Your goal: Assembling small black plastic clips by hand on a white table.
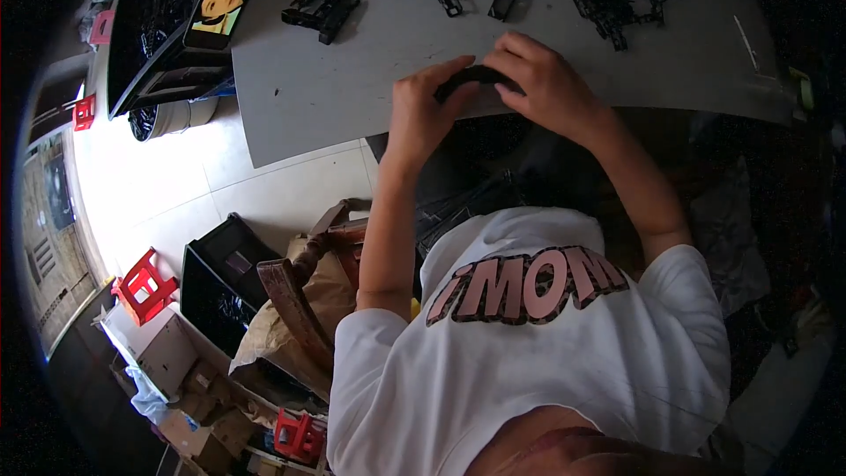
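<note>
Between my two hands, just above the near edge of the grey table, is a dark, slightly curved black plastic piece. The fingers and thumb of my left hand close on its left end. My right hand grips the other end, fingertips bent over it. Much of the piece is covered by my fingers, so its exact kind does not show. Beyond my hands lie a small black plastic frame and another black frame, neither touched.
Heaps of black plastic parts lie at the table's far left and far right. A phone with a lit screen leans by a black crate. Below are a bucket, a wooden chair, a paper bag and a red stool.
</note>
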The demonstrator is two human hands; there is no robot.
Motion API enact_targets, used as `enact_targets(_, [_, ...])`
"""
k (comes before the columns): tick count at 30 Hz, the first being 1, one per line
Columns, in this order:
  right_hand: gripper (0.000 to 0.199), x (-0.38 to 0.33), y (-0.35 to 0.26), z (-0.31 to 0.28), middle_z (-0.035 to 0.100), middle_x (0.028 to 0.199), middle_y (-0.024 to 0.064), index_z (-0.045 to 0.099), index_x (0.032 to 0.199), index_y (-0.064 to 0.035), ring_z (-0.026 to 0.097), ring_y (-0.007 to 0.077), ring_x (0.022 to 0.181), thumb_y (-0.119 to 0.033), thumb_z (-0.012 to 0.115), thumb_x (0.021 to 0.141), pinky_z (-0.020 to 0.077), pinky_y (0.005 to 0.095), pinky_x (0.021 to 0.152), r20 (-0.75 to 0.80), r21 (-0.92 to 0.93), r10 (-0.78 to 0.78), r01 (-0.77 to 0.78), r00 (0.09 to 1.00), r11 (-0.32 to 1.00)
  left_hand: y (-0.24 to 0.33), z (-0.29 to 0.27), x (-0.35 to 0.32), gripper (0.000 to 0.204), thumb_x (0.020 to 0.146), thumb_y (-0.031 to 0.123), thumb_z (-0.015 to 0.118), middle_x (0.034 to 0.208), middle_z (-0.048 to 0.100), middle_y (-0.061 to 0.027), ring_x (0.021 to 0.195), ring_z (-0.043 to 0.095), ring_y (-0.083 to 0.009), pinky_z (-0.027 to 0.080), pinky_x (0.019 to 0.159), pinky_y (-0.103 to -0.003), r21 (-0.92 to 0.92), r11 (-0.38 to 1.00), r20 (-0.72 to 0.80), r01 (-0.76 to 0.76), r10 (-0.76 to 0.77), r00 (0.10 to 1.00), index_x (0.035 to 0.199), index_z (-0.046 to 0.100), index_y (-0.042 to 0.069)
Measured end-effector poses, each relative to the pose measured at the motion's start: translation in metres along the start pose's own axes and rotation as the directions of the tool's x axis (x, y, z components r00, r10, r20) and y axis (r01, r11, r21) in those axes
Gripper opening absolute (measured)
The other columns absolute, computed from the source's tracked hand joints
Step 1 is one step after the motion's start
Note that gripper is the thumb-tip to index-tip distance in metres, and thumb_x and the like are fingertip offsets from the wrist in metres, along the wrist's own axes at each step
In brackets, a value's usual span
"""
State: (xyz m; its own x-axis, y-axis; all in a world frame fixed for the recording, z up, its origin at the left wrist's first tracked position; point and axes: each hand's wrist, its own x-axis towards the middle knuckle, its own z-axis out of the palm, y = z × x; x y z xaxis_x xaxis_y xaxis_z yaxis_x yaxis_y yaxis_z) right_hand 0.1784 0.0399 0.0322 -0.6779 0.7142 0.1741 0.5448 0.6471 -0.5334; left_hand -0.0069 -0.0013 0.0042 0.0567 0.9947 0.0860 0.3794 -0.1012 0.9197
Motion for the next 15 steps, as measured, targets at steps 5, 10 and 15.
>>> enact_targets(5, [0.033,-0.005,-0.006,0.011,0.054,0.101,0.0102,0.058,0.099,-0.0003,0.060,0.0231,0.083,-0.001,0.071,0.069,0.0497,0.0327,0.071,-0.149,-0.076,-0.069,0.058,0.986,0.995,0.001,0.013,-0.002,0.031,0.075,0.007,0.069,0.087,0.067,-0.0165,0.076,0.067,-0.0240,0.050,0.070,-0.030,-0.077,0.997,-0.098,0.010,-0.018,0.995,0.106,0.065,0.006])
enact_targets(10, [0.024,-0.009,0.003,0.010,0.056,0.080,0.0031,0.059,0.087,0.0005,0.053,0.0087,0.063,-0.009,0.075,0.073,0.0439,0.0240,0.056,0.026,0.470,0.328,-0.301,0.944,0.830,0.008,0.007,-0.007,0.031,0.078,0.004,0.065,0.088,0.067,-0.0146,0.079,0.066,-0.0205,0.048,0.074,-0.027,-0.231,0.972,-0.087,-0.031,0.011,0.996,0.108,0.063,0.004])
enact_targets(15, [0.025,0.022,-0.003,0.012,0.056,0.078,0.0046,0.057,0.080,-0.0010,0.052,0.0096,0.060,-0.016,0.076,0.075,0.0438,0.0247,0.055,0.007,0.503,0.195,-0.172,0.981,0.847,-0.003,-0.013,-0.011,0.019,0.084,0.005,0.058,0.090,0.064,-0.0054,0.079,0.058,-0.0108,0.045,0.073,-0.023,-0.358,0.934,-0.169,-0.020,-0.044,0.985,0.103,0.061,0.000])
